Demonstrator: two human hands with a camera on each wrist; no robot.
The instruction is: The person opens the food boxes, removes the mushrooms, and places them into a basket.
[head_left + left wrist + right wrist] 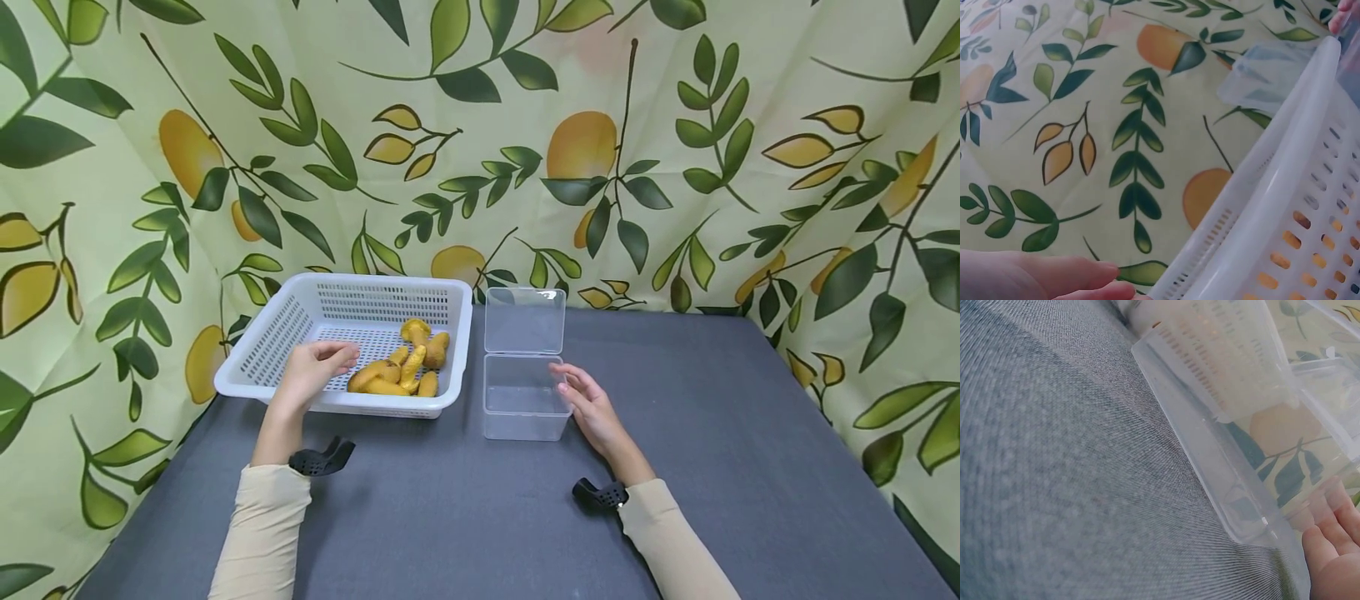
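Note:
Several yellow-brown mushrooms (411, 358) lie bunched at the right end of a white slotted basket (247, 333). My left hand (317, 367) hovers over the basket's near-left part, to the left of the mushrooms. Its fingers are extended and I see nothing held in them. To the right of the basket stands a clear plastic box (525, 425), its hinged lid (524, 321) raised at the back. At the box's right wall is my right hand (588, 404), fingers loosely extended against the side. In the right wrist view its fingertips (1319, 550) appear next to the clear wall.
A dark grey cloth (465, 517) covers the table. Behind and at both sides hangs a curtain (480, 133) printed with leaves and orange fruit; the basket and lid stand close to it. Each wrist bears a black strap mount (322, 458).

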